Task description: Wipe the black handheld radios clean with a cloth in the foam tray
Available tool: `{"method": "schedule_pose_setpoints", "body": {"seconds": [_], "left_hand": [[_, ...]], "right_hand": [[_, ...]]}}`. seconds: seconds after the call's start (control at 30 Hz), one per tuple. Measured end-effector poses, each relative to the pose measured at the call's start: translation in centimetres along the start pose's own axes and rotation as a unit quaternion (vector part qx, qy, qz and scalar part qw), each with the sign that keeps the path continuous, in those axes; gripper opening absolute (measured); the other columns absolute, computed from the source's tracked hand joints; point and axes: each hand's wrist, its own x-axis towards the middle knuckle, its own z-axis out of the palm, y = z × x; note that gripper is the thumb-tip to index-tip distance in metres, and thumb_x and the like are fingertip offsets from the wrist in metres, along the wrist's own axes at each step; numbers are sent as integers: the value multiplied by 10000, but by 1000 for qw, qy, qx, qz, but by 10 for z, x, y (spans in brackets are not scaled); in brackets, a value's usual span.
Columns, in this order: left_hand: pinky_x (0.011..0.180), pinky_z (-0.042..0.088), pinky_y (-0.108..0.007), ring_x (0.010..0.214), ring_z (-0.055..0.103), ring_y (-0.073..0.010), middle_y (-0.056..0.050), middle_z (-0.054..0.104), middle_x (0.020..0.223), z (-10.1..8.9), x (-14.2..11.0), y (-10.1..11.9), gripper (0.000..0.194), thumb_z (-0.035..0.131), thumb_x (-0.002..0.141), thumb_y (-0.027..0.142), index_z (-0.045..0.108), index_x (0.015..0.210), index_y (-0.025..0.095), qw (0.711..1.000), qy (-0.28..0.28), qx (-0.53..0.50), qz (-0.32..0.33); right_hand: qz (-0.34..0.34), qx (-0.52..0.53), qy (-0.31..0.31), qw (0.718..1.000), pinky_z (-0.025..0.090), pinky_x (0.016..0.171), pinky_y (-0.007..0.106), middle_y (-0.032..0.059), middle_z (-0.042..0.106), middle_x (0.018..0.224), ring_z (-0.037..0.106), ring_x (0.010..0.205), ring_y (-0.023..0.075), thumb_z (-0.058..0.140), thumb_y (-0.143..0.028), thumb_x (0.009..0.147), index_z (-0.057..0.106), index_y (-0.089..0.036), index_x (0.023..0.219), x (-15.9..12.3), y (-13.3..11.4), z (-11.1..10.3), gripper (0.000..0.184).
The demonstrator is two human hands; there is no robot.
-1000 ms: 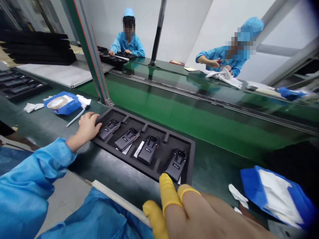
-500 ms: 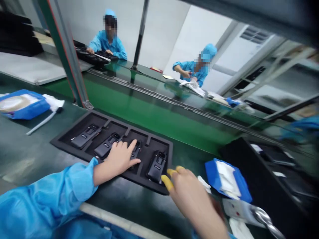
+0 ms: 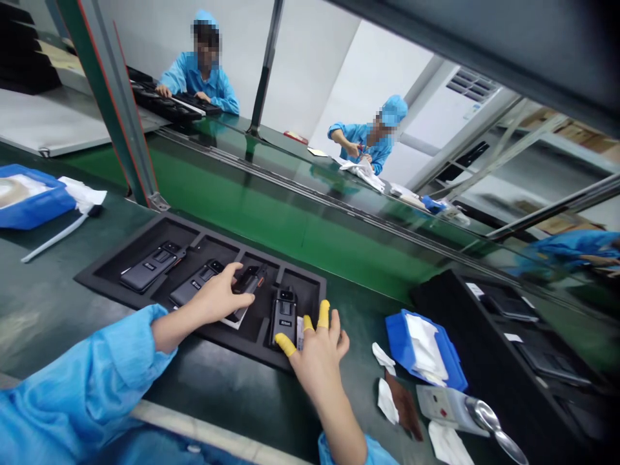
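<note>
A black foam tray (image 3: 104, 279) holds several black handheld devices marked Riton, each in its own compartment. My left hand (image 3: 216, 298) is closed around the third device (image 3: 250, 281), which is tilted on its side so that an orange button shows. Part of the second device (image 3: 196, 284) lies behind that hand. My right hand (image 3: 317, 355), with yellow finger cots on some fingers, is open over the tray's right end. Its thumb is at the lower edge of the fourth device (image 3: 283, 316), its other fingers spread to the right. The first device (image 3: 151, 266) lies flat at the left.
Blue bins with white cloths stand at left (image 3: 36, 216) and right (image 3: 455, 361). A spoon-like metal tool (image 3: 489, 416), a brown cloth (image 3: 404, 407) and white scraps lie at right. Another black tray (image 3: 445, 310) is beyond. A metal post (image 3: 116, 110) rises behind; co-workers sit across the bench.
The third device has gone from lying flat to tilted, with my left hand now around it. My right hand has moved left to the fourth device, and its fingers have spread.
</note>
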Motion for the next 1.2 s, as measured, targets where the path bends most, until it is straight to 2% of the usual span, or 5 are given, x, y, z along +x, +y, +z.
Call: {"method": "schedule_pose_setpoints", "body": {"seconds": [0.27, 0.43, 0.63, 0.97, 1.2], "left_hand": [[881, 481, -398, 1026, 620, -264, -124, 621, 1112, 1, -9, -11, 790, 662, 680, 483, 385, 1354, 177, 938, 1, -348, 5], [891, 474, -393, 1012, 621, -269, -92, 669, 1056, 1, -12, -10, 626, 793, 580, 432, 609, 1133, 203, 901, -23, -432, 21], [883, 463, -344, 939, 628, -221, -54, 679, 1018, -2, -18, -7, 516, 843, 545, 319, 665, 1018, 213, 887, -46, -459, 5], [757, 525, -343, 817, 622, -194, -80, 648, 982, 5, -24, 1, 504, 812, 613, 411, 633, 1000, 142, 869, -100, -483, -41], [759, 552, -393, 907, 628, -242, -101, 628, 1029, 6, -25, 4, 565, 856, 583, 365, 612, 1047, 154, 840, -172, -506, -93]], "right_hand": [[-15, 147, 93, 985, 313, 969, 612, 237, 330, 1453, 256, 1341, 428, 513, -546, 794, 618, -105, 1157, 3, -3, 25, 581], [18, 389, -18, 921, 486, 886, 411, 169, 609, 1197, 595, 1066, 277, 543, -541, 752, 503, -116, 1273, 9, -11, 18, 674], [27, 433, -26, 901, 380, 1040, 445, 142, 618, 1186, 545, 1151, 292, 591, -422, 681, 651, -139, 1048, 19, -21, 13, 467], [151, 826, -104, 533, 473, 919, 486, 39, 663, 1106, 635, 944, 221, 718, -422, 656, 531, -287, 1257, 21, -25, 6, 644], [102, 841, -60, 528, 421, 998, 465, 22, 621, 1189, 584, 1065, 196, 674, -344, 705, 425, -328, 1346, 19, -25, 8, 688]]}}
